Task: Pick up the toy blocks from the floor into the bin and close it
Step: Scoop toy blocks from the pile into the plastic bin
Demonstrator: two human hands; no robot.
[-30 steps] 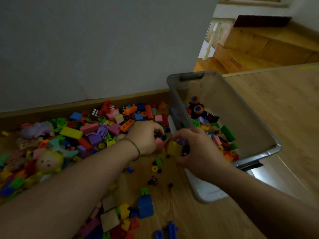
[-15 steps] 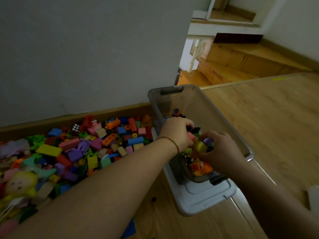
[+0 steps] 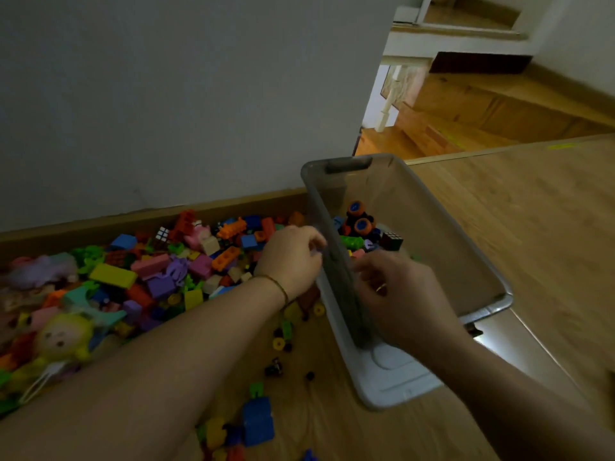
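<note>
A big heap of coloured toy blocks [image 3: 159, 271] lies on the wooden floor along the wall, left of a grey see-through bin [image 3: 466, 247]. Some blocks [image 3: 354, 242] and an orange-wheeled toy car [image 3: 357, 219] lie in the bin's far end. My left hand [image 3: 293, 257] hovers just outside the bin's left wall, fingers loosely bent, with nothing seen in them. My right hand [image 3: 399, 294] is over the bin's near end, fingers spread and empty. The bin stands on its pale lid [image 3: 392, 384].
Loose small pieces and a blue block [image 3: 258, 420] are scattered on the floor near me. A yellow doll [image 3: 63, 337] lies at the left of the heap. Bare wooden floor extends right of the bin; wooden stairs [image 3: 466, 104] descend beyond it.
Both hands held blocks over the bin half a second ago. Now they hold none; the left hand has drawn back over the bin's left wall, the right stays over the bin.
</note>
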